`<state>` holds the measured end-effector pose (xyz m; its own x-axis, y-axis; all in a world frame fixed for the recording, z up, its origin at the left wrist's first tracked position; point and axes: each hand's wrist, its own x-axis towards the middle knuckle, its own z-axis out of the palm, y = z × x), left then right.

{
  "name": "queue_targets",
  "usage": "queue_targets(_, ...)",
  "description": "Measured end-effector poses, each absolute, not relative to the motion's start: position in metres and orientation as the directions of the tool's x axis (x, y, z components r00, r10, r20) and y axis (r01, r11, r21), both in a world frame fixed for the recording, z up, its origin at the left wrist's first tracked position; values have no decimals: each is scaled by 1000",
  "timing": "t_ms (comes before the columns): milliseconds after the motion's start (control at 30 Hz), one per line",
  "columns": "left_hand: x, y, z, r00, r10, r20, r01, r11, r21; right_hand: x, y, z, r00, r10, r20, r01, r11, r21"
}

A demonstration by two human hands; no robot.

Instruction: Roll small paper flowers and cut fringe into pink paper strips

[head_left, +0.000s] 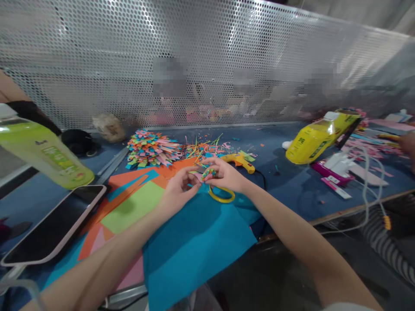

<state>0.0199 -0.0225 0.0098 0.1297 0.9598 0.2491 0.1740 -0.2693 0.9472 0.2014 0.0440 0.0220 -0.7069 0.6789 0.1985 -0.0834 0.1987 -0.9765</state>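
Note:
Between the fingertips of my right hand (223, 173) is a small multicoloured paper cluster (208, 174) in green, orange and pink. My left hand (181, 185) is closed beside it, thumb and fingers pinched; a thin pinkish bit shows at the fingertips, too small to name. Both hands are above a large blue sheet (197, 246) that overhangs the table's front edge. A yellow scissor-like handle loop (223, 199) lies just below my right hand; the rest of it is hidden. Behind that hand lies a yellow glue gun (241, 163). Orange and green sheets (136, 207) lie under my left forearm.
A mound of colourful paper strips (152, 149) stands beyond my hands, with loose scraps (207, 149) beside it. At left are a phone (58, 224) and a green-yellow bottle (45, 151). Yellow bottles (308, 140) and cabled chargers (335, 166) sit right. A perforated metal screen (207, 43) closes the back.

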Motion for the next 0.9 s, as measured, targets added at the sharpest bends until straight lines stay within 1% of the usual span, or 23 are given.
queue_targets(300,23,-24,12,152,957,246,160,-269,950,202,46,20,-690,686,230,-88,235,-968)
queue_targets(600,23,-23,9,171,956,238,212,-272,939,200,46,20,-709,676,204,-125,164,-979)
queue_targets(900,26,-23,6,206,939,274,214,-317,924,197,47,17,-723,663,195,-143,132,-981)
